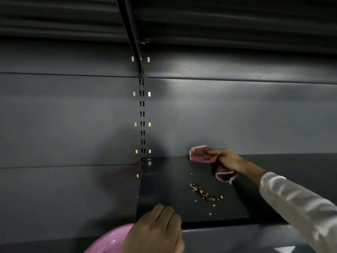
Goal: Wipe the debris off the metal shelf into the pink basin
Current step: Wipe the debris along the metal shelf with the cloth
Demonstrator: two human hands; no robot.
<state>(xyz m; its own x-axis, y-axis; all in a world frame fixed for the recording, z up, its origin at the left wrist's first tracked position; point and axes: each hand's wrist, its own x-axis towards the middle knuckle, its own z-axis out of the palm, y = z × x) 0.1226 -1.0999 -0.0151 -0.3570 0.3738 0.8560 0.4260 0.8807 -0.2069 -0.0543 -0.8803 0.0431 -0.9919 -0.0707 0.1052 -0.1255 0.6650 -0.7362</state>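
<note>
Debris not cleared yet: a loose streak of brownish crumbs and pale flecks sitting mid-shelf, a few strays scattered nearer the front lip. Shelf dark grey, seemingly clean along the back edge and out toward the left corner, though hard to say in this light. Basin waiting low at the left, only a pink curve of rim in view, tucked below the shelf's front-left corner and partly hidden behind the left hand. No crumbs to be made out inside it from here, too little showing. So, by the look of it: gathered into a line, perhaps, but the sweep over the edge all to come.

Right hand reaching in from the right, white sleeve trailing behind, arm stretched long and angled toward the back wall. Fingers curled shut around a pink cloth, one bunched end pressed at the seam where shelf meets wall, the other end hanging below the palm. Cloth well behind the crumbs, not touching them. Wrist level, knuckles up.

Left hand down at the front-left corner, back of the hand to the camera, fingers folded over the shelf edge. Looks to be steadying the basin just beneath, but the grip itself hidden, so no telling what, if anything, is held.

Likely next: cloth drawn forward and left through the streak, toward that corner and the basin.
</note>
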